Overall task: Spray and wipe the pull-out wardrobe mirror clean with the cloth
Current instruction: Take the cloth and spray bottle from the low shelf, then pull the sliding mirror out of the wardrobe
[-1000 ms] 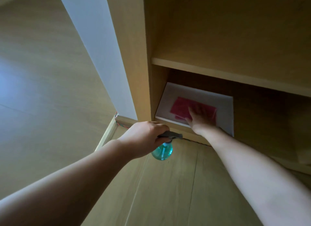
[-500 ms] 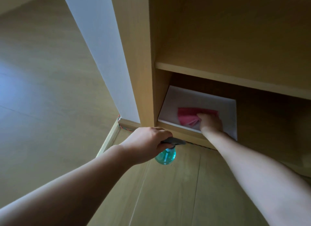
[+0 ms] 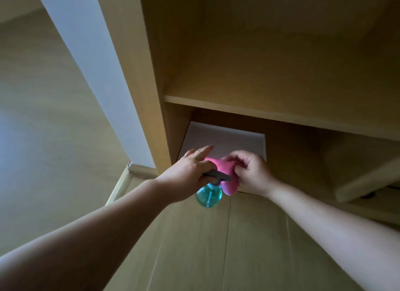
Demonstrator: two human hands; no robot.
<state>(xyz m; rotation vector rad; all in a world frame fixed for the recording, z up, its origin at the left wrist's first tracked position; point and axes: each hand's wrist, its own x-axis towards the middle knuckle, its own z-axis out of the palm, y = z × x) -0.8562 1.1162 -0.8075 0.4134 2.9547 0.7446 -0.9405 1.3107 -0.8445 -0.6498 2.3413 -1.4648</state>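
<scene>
Fingers (image 3: 237, 160) of the right hand (image 3: 254, 174) are curling round one pink cloth (image 3: 223, 169), bunching it just beside the left hand (image 3: 190, 171). That hand is gripping one teal bottle (image 3: 208, 196) by its grey spray head, forefinger straight. Both are hovering before one white sheet (image 3: 227, 139) lying under a wooden shelf (image 3: 281, 115).

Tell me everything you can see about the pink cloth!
The pink cloth looks soft, like a cleaning rag. It is scrunched into a lump, not spread flat. The right hand grips it with curled fingers, and one end hangs down below that hand. It is held up in front of the white sheet in the wardrobe. The grey sprayer top of the blue-green spray bottle, held by the left hand, crosses in front of it. I cannot tell whether the left hand touches it.
</scene>
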